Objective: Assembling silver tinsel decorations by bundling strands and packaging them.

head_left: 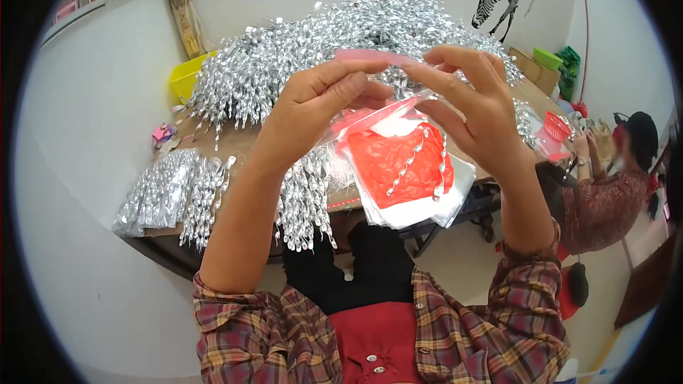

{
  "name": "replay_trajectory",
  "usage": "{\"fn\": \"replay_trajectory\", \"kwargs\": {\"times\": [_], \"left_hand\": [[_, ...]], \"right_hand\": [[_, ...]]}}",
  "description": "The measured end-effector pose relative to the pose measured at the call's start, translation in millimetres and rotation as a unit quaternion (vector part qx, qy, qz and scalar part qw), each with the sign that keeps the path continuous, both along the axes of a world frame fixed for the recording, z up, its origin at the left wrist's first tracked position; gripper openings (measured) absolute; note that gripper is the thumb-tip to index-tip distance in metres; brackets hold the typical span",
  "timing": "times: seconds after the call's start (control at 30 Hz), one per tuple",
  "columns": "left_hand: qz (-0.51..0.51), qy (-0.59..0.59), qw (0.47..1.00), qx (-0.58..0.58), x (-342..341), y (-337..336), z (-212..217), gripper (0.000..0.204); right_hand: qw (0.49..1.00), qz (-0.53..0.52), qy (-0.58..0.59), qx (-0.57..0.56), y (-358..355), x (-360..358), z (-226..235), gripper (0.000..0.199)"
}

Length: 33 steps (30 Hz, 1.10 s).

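My left hand [313, 96] is closed, thumb against its bent fingers, on a clear plastic bag [377, 117] with a pinkish strip [363, 55] along its upper edge. My right hand [484, 110] grips the bag from the other side; its index fingertip meets the strip and its thumb lies lower on the film. Beneath both hands, a crumpled red plastic sheet [363, 163] rests on a stack of clear bags [402, 215]. Two silver beaded strands [408, 163] lie over the red sheet. Whether anything is inside the held bag, I cannot tell.
A large heap of silver strands [249, 71] covers the table's back. Packed strands [156, 192] lie left, and loose bunches [306, 203] hang over the front edge. A yellow bin [183, 82] stands behind left. At right, another person [605, 199] works beside a red basket [557, 126].
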<state>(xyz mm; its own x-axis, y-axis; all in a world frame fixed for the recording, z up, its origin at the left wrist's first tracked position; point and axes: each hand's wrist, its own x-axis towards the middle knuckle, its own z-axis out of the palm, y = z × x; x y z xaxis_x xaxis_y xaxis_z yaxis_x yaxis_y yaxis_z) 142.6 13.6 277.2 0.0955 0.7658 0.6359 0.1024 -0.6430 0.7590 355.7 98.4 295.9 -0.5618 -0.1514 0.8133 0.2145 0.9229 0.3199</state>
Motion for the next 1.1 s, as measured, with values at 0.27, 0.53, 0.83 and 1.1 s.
{"fn": "replay_trajectory", "kwargs": {"times": [0.27,0.53,0.83,1.1], "left_hand": [[0.041,0.035,0.998,0.013,10,-7,-4,0.035],[0.103,0.064,0.992,0.041,16,-13,-13,0.035],[0.154,0.093,0.984,-0.002,1,-42,-8,0.036],[0.362,0.465,0.700,0.404,49,-71,21,0.044]], "right_hand": [[0.999,0.007,0.043,-0.009,-1,-11,-10,0.022],[0.996,0.005,0.080,0.045,-1,-20,-37,0.020],[0.919,0.170,-0.072,-0.349,18,-14,-36,0.006],[0.997,0.063,-0.048,-0.012,-14,-15,-13,0.011]]}}
